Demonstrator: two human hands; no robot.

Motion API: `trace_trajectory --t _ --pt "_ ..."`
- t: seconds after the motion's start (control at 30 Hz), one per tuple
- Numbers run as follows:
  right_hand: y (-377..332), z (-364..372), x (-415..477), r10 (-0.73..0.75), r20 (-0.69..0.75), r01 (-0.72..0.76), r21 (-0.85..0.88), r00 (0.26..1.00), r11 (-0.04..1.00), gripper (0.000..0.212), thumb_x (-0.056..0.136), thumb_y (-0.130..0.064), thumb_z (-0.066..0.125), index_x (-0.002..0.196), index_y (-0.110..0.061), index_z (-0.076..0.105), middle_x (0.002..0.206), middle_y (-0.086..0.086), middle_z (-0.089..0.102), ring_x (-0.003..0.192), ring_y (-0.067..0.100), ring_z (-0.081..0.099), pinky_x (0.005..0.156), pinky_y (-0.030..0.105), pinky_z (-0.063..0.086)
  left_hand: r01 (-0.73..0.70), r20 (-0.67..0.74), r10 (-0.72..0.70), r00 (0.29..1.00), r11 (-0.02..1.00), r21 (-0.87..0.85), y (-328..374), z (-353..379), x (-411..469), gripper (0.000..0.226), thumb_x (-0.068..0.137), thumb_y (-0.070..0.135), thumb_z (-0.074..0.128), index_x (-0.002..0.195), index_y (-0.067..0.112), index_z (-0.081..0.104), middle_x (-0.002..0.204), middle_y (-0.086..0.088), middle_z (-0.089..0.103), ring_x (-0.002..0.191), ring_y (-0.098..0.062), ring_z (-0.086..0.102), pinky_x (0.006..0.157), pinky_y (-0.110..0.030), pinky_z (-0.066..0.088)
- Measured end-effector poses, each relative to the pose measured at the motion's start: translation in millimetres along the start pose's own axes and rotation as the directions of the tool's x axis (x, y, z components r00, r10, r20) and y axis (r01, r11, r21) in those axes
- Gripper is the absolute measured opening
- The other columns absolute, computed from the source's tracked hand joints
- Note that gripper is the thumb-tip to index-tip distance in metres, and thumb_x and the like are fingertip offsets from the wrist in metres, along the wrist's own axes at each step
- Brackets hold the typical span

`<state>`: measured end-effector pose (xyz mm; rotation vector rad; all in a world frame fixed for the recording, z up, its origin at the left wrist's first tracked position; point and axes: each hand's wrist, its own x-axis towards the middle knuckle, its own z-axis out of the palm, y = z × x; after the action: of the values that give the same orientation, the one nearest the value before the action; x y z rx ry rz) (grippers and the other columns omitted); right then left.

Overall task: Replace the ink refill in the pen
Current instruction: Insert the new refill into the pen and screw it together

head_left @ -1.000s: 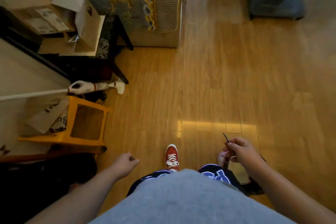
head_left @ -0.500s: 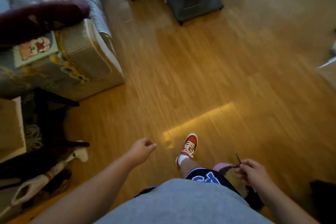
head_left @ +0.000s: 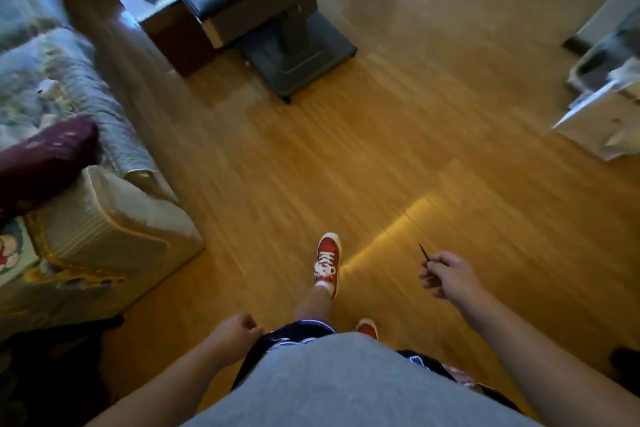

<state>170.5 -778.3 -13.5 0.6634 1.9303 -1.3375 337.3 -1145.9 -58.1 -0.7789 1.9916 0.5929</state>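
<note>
One risk: right hand (head_left: 448,276) only pinches the thin refill (head_left: 423,251) by its end mid-step; left hand (head_left: 235,329) loosely curled, empty. A slip drops it onto the wood floor (head_left: 381,149).

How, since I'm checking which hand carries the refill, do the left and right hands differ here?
The right hand pinches the thin dark refill, whose tip pokes forward. The left hand hangs loosely curled with nothing visible in it. The right hand is held out from the body over the wooden floor, while the left hand sits close by the dark shorts. Both are bare and low in the view.
</note>
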Motion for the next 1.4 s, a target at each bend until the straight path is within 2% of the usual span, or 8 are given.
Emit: trace_trajectory --t 0.2,0.47,0.57,0.67,0.83,1.1,1.23,1.4 --pt "-44 -29 48 0.069 -0.14 -0.054 0.102 0.988 0.993 0.017 0.098 -0.008 0.044 0.091 -0.006 0.06 0.083 0.014 0.066 0.069 0.025 0.059 0.058 0.034 0.043 -0.139 0.013 0.14 0.99 0.967 0.215 101 -106 83 0.021 0.089 0.044 0.056 0.084 0.025 0.061 0.086 0.004 0.066 0.08 -0.013 0.061 0.062 -0.026 0.042" --pt "-19 -94 52 0.355 -0.35 -0.197 0.415 0.867 0.888 0.019 0.097 -0.007 0.045 0.084 -0.006 0.059 0.078 0.013 0.065 0.065 0.024 0.058 0.052 0.03 0.04 -0.432 0.114 0.425 0.898 0.802 0.413 339 -191 125 0.017 0.088 0.037 0.058 0.079 0.023 0.06 0.077 -0.002 0.065 0.07 -0.017 0.061 0.058 -0.024 0.044" --pt "2 -116 47 0.454 -0.373 -0.215 0.532 0.809 0.819 0.018 0.098 -0.009 0.044 0.088 -0.007 0.06 0.08 0.014 0.066 0.067 0.024 0.058 0.054 0.031 0.04 -0.537 0.192 0.511 0.838 0.708 0.458 435 -179 121 0.018 0.09 0.034 0.058 0.076 0.022 0.057 0.07 0.0 0.061 0.06 -0.014 0.056 0.051 -0.022 0.04" --pt "19 -140 50 0.535 -0.358 -0.212 0.645 0.765 0.734 0.019 0.099 -0.01 0.043 0.09 -0.004 0.06 0.083 0.017 0.065 0.072 0.027 0.058 0.058 0.033 0.042 -0.616 0.283 0.561 0.778 0.596 0.514 518 -153 114 0.017 0.09 0.035 0.058 0.081 0.021 0.058 0.076 -0.001 0.061 0.071 -0.016 0.056 0.059 -0.025 0.039" --pt "39 -203 67 0.591 -0.323 -0.177 0.753 0.739 0.633 0.02 0.099 -0.008 0.043 0.088 -0.002 0.059 0.08 0.017 0.061 0.066 0.024 0.053 0.056 0.031 0.037 -0.677 0.377 0.573 0.728 0.517 0.524 618 -107 109 0.021 0.093 0.034 0.057 0.091 0.015 0.063 0.077 -0.001 0.059 0.063 -0.009 0.053 0.053 -0.023 0.04" --pt "23 -361 108 0.528 -0.404 -0.086 0.729 0.747 0.679 0.019 0.097 -0.01 0.047 0.091 -0.001 0.063 0.083 0.016 0.066 0.068 0.022 0.06 0.056 0.032 0.044 -0.606 0.399 0.47 0.787 0.472 0.64 727 -56 109 0.021 0.094 0.035 0.055 0.092 0.015 0.063 0.092 -0.008 0.066 0.078 -0.018 0.058 0.07 -0.03 0.046" --pt "6 -426 137 0.5 -0.435 -0.036 0.727 0.749 0.686 0.018 0.096 -0.013 0.049 0.087 -0.01 0.065 0.082 0.011 0.07 0.069 0.021 0.064 0.057 0.031 0.046 -0.581 0.392 0.453 0.801 0.429 0.691 778 -40 110 0.021 0.094 0.034 0.054 0.092 0.016 0.063 0.094 -0.006 0.066 0.08 -0.016 0.057 0.066 -0.026 0.044" --pt "-11 -500 169 0.503 -0.454 0.009 0.749 0.735 0.663 0.019 0.097 -0.011 0.048 0.086 -0.008 0.063 0.081 0.011 0.069 0.071 0.022 0.063 0.058 0.031 0.044 -0.595 0.437 0.438 0.786 0.343 0.727 872 -19 125 0.019 0.094 0.035 0.054 0.082 0.021 0.058 0.084 0.0 0.059 0.076 -0.016 0.054 0.061 -0.026 0.039"
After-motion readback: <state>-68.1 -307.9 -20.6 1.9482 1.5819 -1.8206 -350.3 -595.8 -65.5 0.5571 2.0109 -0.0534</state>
